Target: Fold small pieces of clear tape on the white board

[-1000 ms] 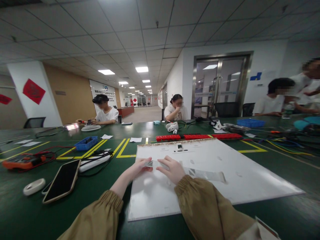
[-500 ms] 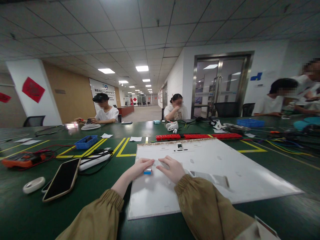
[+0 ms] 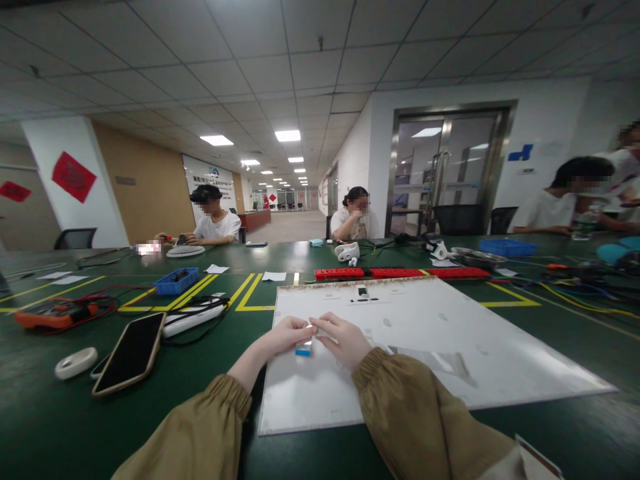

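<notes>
My left hand (image 3: 286, 332) and my right hand (image 3: 341, 338) meet over the near part of a large white panel (image 3: 425, 333) lying on the green table. Both pinch the end of a flat translucent ribbon strip (image 3: 430, 360) that trails to the right across the panel. A small blue tab (image 3: 303, 349) hangs at the pinched end, just under my fingertips. Both hands are closed on that end. Olive sleeves cover both forearms.
Left of the panel lie a phone (image 3: 131, 352), a white tape roll (image 3: 76, 362), a white power strip (image 3: 193, 319), an orange multimeter (image 3: 53, 313) and a blue tray (image 3: 176, 281). Red strips (image 3: 400, 272) sit behind the panel. Other people sit along the far side and at the right.
The strip's left end has been lifted off the panel and its blue tab has come into sight between my fingertips. The camera view has shifted slightly.
</notes>
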The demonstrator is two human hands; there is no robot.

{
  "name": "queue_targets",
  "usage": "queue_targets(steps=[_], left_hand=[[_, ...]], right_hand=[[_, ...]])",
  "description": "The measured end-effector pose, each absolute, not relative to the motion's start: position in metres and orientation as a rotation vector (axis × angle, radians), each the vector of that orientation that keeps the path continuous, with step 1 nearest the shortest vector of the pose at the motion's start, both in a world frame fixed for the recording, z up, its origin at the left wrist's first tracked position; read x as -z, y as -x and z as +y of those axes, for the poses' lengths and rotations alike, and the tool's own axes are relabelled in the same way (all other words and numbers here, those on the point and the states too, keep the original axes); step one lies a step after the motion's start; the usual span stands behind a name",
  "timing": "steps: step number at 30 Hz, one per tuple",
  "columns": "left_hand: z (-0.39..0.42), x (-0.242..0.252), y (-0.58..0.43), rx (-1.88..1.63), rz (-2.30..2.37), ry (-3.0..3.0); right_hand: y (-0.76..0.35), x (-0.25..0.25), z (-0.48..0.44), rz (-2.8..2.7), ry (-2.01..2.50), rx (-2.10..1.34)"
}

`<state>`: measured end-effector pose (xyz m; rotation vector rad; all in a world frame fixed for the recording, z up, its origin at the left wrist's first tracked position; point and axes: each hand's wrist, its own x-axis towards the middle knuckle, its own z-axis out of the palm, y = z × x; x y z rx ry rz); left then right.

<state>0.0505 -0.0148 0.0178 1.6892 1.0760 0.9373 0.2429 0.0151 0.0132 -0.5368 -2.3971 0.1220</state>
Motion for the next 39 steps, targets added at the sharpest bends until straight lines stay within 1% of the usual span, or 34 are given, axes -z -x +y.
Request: queue_targets(steps=[13, 21, 29, 33, 39], left_hand=[[-0.015, -0.018, -0.049, -0.876, 1.105, -1.758], [-0.017, -0.021, -0.053, -0.819, 1.061, -1.807], [-0.016, -0.01, -0.062, -1.02, 1.462, -2.326], [-0.018, -0.011, -0.062, -0.983, 1.558, -2.46], [-0.019, -0.013, -0.062, -0.92, 1.608, -2.494]], right_hand=[[-0.245, -0.018, 0.011, -2.466, 0.756, -0.062], [-0.245, -0.019, 0.011, -2.457, 0.839, -0.09], [-0.246, -0.017, 0.012, -2.407, 0.84, -0.114], [-0.246, -0.018, 0.011, -2.389, 0.839, -0.14], [-0.246, -0.015, 0.013, -2.375, 0.83, -0.152]])
